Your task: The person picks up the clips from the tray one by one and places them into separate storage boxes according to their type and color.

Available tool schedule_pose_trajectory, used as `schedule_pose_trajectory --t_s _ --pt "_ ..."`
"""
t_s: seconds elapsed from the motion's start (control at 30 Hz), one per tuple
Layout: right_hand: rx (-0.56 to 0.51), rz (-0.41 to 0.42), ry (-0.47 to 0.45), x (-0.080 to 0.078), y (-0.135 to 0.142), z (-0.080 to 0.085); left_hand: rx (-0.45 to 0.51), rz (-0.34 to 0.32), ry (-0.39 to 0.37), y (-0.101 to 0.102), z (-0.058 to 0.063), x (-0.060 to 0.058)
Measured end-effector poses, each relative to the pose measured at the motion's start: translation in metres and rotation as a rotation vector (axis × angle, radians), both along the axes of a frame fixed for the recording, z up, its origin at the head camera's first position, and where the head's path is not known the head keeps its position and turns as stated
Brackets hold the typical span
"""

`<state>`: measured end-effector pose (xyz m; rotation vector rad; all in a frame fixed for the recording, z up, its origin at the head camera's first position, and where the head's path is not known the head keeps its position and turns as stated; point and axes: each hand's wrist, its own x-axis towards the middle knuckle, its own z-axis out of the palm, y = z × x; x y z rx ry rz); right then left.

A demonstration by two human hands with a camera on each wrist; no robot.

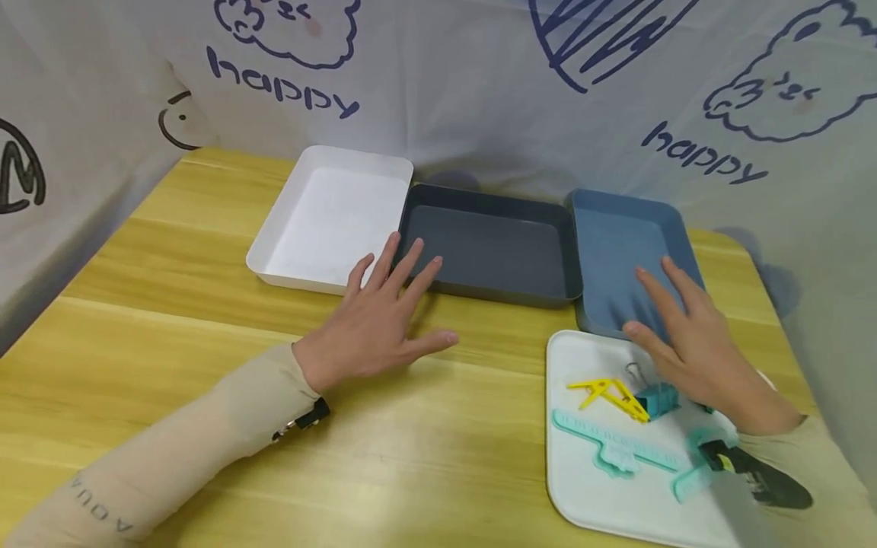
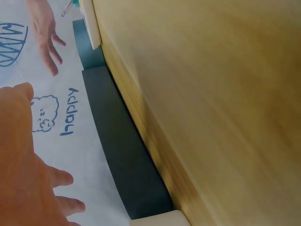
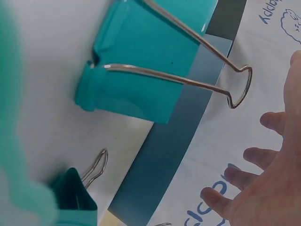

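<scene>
My left hand (image 1: 370,327) is spread open over the table, its fingertips overlapping the near edges of the white tray (image 1: 336,221) and the dark grey tray (image 1: 489,243). Nothing is in its grasp. On the right, my right hand (image 1: 706,365) hovers with fingers spread between the blue tray (image 1: 613,243) and a flat white tray (image 1: 582,502), holding nothing. The flat tray carries a teal binder clip (image 1: 661,399), a yellow plastic clip (image 1: 626,401) and mint-green ruler-marked clips (image 1: 582,430). A smaller dark teal binder clip (image 3: 75,212) shows in the right wrist view.
The three deep trays stand side by side along the back of the wooden table (image 1: 425,464). Behind them hangs a white cloth (image 1: 466,99) with drawings and lettering. Dark straps with devices (image 1: 774,479) sit on both wrists.
</scene>
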<state>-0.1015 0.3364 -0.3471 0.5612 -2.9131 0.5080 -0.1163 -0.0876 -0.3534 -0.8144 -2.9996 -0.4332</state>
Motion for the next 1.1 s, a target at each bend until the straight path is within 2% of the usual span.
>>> schedule_pose_trajectory --t_s 0.17,0.37,0.77,1.1 --pt "0.025 -0.027 -0.013 0.000 0.002 0.001 -0.004 -0.018 0.034 0.003 -0.001 0.002" --pt "0.063 -0.052 -0.033 -0.001 0.006 0.007 -0.012 -0.030 0.038 0.006 0.002 0.005" --pt "0.099 -0.088 -0.085 0.003 0.015 0.012 -0.034 -0.050 -0.007 0.015 0.004 0.011" --pt "0.088 -0.132 -0.142 0.007 0.027 0.013 -0.050 -0.079 0.014 0.023 0.002 0.013"
